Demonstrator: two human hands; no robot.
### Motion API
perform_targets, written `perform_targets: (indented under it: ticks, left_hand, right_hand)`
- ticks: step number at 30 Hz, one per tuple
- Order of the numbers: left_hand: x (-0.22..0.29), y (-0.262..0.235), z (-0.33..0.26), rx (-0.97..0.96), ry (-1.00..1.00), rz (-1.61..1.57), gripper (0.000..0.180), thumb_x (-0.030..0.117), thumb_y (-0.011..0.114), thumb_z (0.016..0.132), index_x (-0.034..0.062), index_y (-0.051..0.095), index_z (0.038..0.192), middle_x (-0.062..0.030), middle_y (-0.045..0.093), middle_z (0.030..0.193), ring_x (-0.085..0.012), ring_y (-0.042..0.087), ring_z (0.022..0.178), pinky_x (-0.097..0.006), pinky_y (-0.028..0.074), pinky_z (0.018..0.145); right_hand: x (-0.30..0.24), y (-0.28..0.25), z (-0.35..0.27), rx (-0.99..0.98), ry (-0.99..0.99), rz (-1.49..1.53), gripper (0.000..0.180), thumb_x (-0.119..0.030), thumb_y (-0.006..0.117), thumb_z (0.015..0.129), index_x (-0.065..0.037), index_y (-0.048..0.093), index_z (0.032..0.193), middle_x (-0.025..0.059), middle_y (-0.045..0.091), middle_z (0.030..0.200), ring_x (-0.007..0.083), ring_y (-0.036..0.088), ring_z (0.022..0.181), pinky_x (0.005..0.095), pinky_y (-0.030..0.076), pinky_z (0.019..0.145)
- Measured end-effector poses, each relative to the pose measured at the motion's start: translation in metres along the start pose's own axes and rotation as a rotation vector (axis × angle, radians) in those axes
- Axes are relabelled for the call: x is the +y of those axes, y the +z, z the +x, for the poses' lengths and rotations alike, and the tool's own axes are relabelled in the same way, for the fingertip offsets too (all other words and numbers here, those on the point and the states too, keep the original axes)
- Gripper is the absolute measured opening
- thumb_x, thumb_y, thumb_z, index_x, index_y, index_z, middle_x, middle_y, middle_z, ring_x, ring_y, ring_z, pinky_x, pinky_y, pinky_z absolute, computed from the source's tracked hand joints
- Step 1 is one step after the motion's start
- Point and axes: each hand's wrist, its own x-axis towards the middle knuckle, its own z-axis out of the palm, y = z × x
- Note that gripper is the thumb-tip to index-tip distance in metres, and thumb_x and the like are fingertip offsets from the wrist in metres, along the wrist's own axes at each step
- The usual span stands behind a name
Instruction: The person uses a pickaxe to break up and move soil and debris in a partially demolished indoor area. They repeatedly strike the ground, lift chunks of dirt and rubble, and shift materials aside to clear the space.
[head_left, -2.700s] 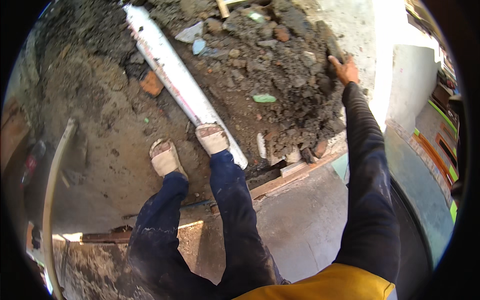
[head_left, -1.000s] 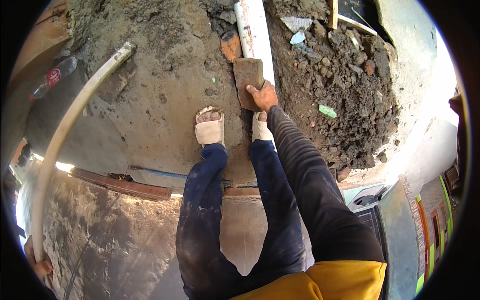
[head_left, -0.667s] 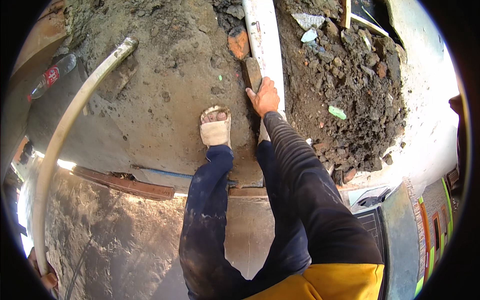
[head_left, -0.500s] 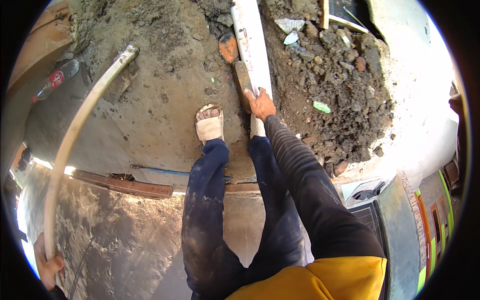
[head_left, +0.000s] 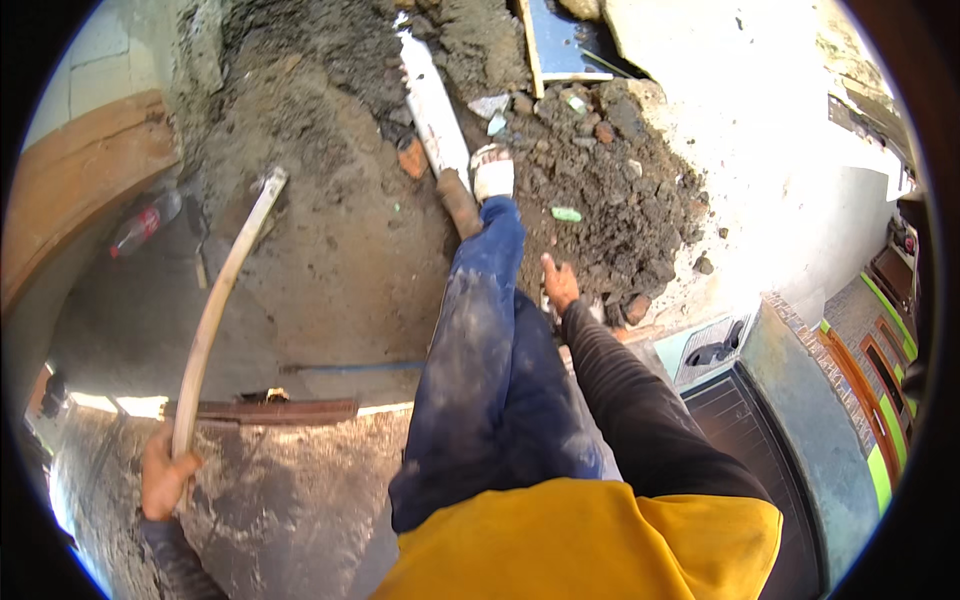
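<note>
Down at seven o'clock, the left hand [head_left: 165,480] grips a long stick [head_left: 222,300]. Right hand [head_left: 558,285] is spread, holding nothing. A foot [head_left: 492,172] on the round pipe [head_left: 435,105] could slip.

The ground under me is packed grey-brown soil [head_left: 340,260], sloping up to a looser heap of dirt [head_left: 610,190] on my right. A white pipe [head_left: 432,100] lies lengthwise on the soil, with a brown brick [head_left: 458,200] touching its near end. An orange brick fragment [head_left: 411,157] sits just beside the pipe. A green scrap [head_left: 566,214] rests on the heap among stones. A plastic bottle [head_left: 140,228] lies at the left edge. A rusty metal strip [head_left: 265,411] borders the soil nearest me.
</note>
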Motion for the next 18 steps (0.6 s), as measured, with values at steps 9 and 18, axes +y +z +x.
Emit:
perform_targets:
  ticks: [9, 18]
  left_hand:
    - [-0.009, -0.013, 0.004, -0.114, -0.007, 0.095, 0.041, 0.02, 0.076, 0.086, -0.0002, 0.066, 0.12, -0.0016, 0.063, 0.071, -0.0105, 0.055, 0.057, -0.03, 0.042, 0.05]
    - [-0.033, -0.066, 0.029, -0.179, -0.069, 0.015, 0.048, 0.008, 0.069, 0.084, -0.0037, 0.06, 0.13, -0.0021, 0.063, 0.081, -0.0108, 0.053, 0.06, -0.027, 0.044, 0.053]
  right_hand:
    - [-0.096, -0.053, -0.012, -0.071, -0.118, 0.397, 0.063, -0.056, 0.064, 0.098, -0.005, 0.061, 0.136, 0.0169, 0.073, 0.103, 0.0243, 0.07, 0.084, 0.0425, 0.055, 0.073]
    - [-0.223, 0.044, 0.094, -0.059, -0.353, -0.334, 0.097, -0.052, 0.077, 0.09, 0.004, 0.037, 0.158, 0.0306, 0.049, 0.154, 0.0423, 0.05, 0.143, 0.0435, 0.041, 0.119]
